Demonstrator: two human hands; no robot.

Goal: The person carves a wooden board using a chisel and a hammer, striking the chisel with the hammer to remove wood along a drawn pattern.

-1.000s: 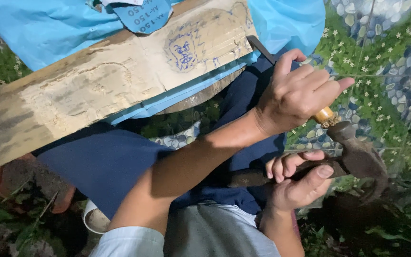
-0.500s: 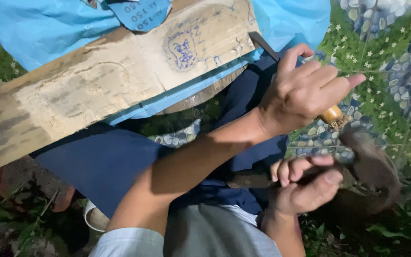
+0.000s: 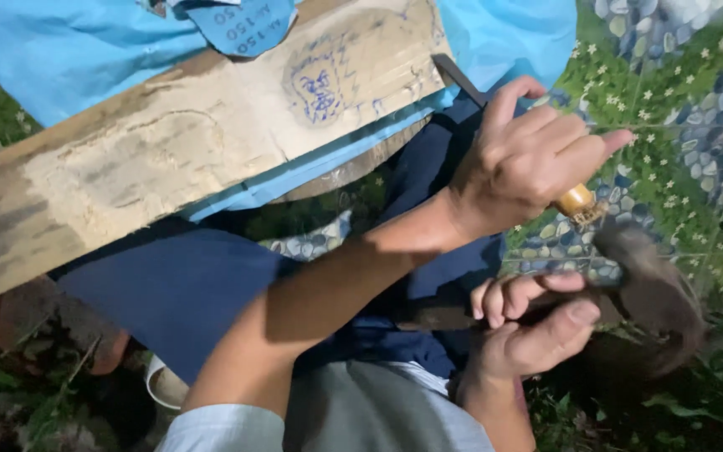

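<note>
At right of frame, the left hand (image 3: 537, 159) grips a stiff, wooden-handled steel chisel (image 3: 576, 202); the right hand (image 3: 533, 326) clasps a heavy dark mallet (image 3: 654, 289) by its handle.

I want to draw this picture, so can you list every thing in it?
wooden plank: one, pale brown with blue scribbles, lying across the top left
blue sheet: one, light blue, under the plank
chisel: one, dark blade and yellowish handle, in the left hand, tip at the plank's edge
hammer: one, dark, blurred, in the right hand at lower right
pebble-and-flower mat: one, green and grey, right side
dark blue trousers: one pair, middle
left hand: grip around the chisel
right hand: grip around the hammer handle
</note>
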